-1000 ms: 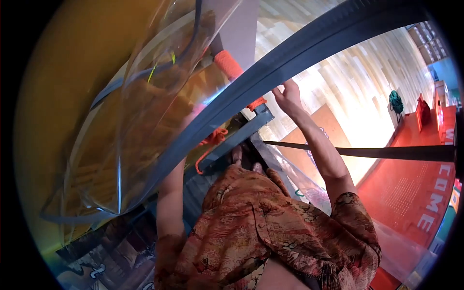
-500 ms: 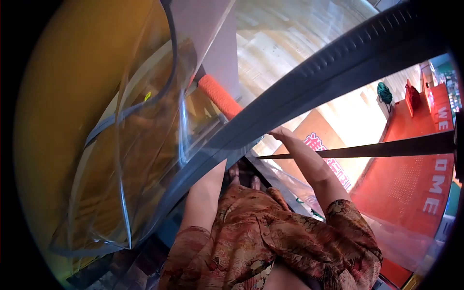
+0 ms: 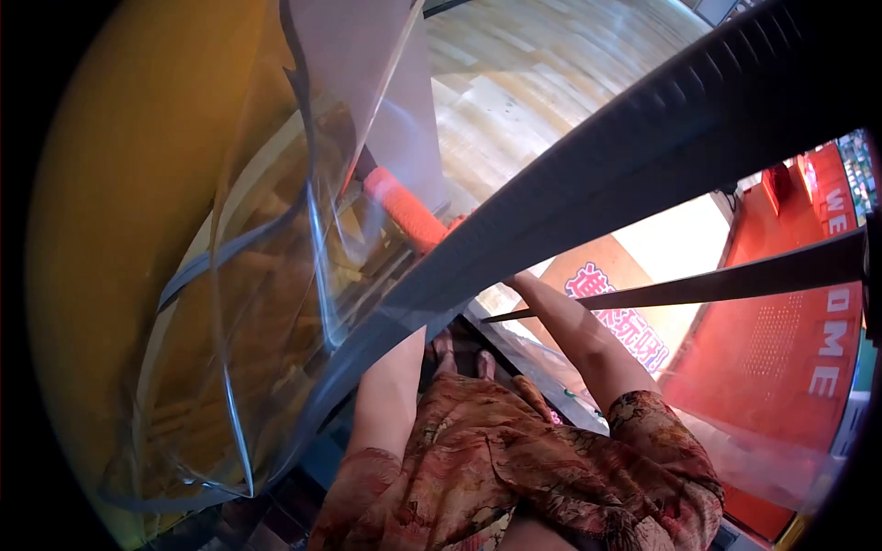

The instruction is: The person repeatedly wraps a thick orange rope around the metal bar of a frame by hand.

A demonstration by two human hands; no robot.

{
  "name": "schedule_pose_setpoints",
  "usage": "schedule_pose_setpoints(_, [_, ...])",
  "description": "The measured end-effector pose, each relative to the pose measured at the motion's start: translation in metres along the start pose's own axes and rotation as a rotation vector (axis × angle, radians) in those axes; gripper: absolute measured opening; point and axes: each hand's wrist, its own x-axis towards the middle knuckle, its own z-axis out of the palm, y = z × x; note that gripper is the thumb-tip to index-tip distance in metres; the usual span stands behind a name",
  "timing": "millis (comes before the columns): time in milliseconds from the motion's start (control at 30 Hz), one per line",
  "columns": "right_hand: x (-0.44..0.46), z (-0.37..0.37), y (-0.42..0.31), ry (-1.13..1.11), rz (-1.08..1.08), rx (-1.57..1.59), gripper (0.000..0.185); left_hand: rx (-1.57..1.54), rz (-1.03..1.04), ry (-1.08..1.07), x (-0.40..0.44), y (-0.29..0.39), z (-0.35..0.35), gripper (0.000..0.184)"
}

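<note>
A broad dark grey band (image 3: pixel 588 165) runs diagonally across the view, in front of both arms. My left forearm (image 3: pixel 390 386) passes behind it, and that hand is hidden. My right hand (image 3: pixel 520 281) shows only near the wrist at the band's lower edge; its fingers and anything in them are hidden. Just beyond the band lies an orange textured roll (image 3: pixel 404 209), with a small reddish shape at its end that I cannot make out. Clear plastic sheeting (image 3: pixel 239 367) with grey edging hangs in folds on the left.
A yellow curved surface (image 3: pixel 110 230) fills the far left. On the right are a thin dark bar (image 3: pixel 698 286), a red panel with white letters (image 3: pixel 772 349) and a floor mat with pink characters (image 3: pixel 616 317). Pale wood flooring (image 3: pixel 514 83) lies beyond.
The orange roll and plastic folds now appear farther left in the view. The dark band looks wider at upper right. The green bundle near the red panel no longer shows.
</note>
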Motion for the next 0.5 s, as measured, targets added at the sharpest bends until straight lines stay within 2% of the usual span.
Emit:
schedule_pose_setpoints(67, [-0.018, -0.021, -0.022, 0.25, 0.426, 0.209, 0.027, 0.022, -0.072, 0.131, -0.005, -0.006, -0.012, 0.022])
schedule_pose_setpoints(133, [-0.015, -0.042, -0.042, 0.545, 0.316, 0.28, 0.02, 0.106, -0.167, 0.292, -0.013, -0.011, -0.029, 0.022])
schedule_pose_setpoints(200, [-0.02, -0.078, -0.056, 0.707, 0.536, 0.265, 0.015, 0.173, -0.2, 0.388, -0.03, -0.013, -0.038, 0.023])
schedule_pose_setpoints(233, [-0.024, -0.098, -0.058, 0.713, 0.497, 0.383, 0.014, 0.173, -0.199, 0.389, -0.047, -0.007, -0.029, 0.023])
schedule_pose_setpoints(267, [-0.028, -0.119, -0.061, 0.715, 0.455, 0.5, 0.013, 0.261, -0.023, 0.448, -0.073, 0.008, -0.01, 0.021])
schedule_pose_setpoints(300, [-0.031, -0.139, -0.068, 0.741, 0.422, 0.466, 0.014, 0.348, 0.153, 0.503, -0.097, 0.023, 0.01, 0.02])
schedule_pose_setpoints(400, [-0.034, -0.165, -0.135, 0.803, 0.306, 0.482, 0.016, 0.518, 0.399, 0.547, -0.135, 0.045, 0.028, 0.025])
schedule_pose_setpoints(433, [-0.035, -0.17, -0.155, 0.745, 0.282, 0.425, 0.015, 0.513, 0.4, 0.544, -0.145, 0.048, 0.037, 0.025])
schedule_pose_setpoints(467, [-0.035, -0.175, -0.176, 0.685, 0.255, 0.368, 0.015, 0.566, 0.48, 0.412, -0.157, 0.053, 0.047, 0.027])
schedule_pose_setpoints(500, [-0.031, -0.165, -0.203, 0.717, 0.245, 0.257, 0.021, 0.618, 0.559, 0.28, -0.169, 0.057, 0.056, 0.029])
